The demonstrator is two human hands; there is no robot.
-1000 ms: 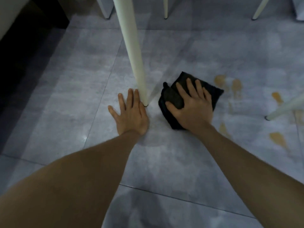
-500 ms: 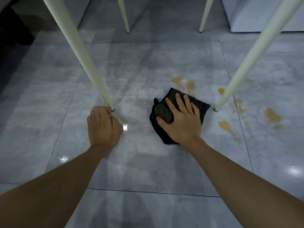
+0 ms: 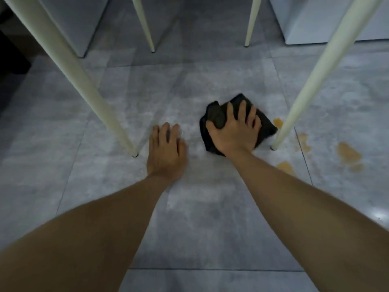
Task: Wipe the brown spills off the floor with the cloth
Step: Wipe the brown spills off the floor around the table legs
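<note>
A crumpled black cloth (image 3: pixel 264 123) lies on the grey tiled floor, and my right hand (image 3: pixel 233 131) presses down on it with the fingers spread and curled over its folds. Brown spills show to the right of the cloth: a small one (image 3: pixel 278 122) at its far edge, a large one (image 3: pixel 348 154) further right and another (image 3: pixel 285 166) nearer me. My left hand (image 3: pixel 166 151) rests flat on the bare floor left of the cloth, holding nothing.
Two slanted white furniture legs touch the floor, one left of my left hand (image 3: pixel 134 153) and one right next to the cloth (image 3: pixel 273 146). Two more legs (image 3: pixel 152 50) stand further back. White cabinets (image 3: pixel 315 22) stand at the far end.
My right hand has slid the cloth forward and to the right, over the two spills that showed just beyond it. My left hand has shifted right, away from the left leg, and lies flat.
</note>
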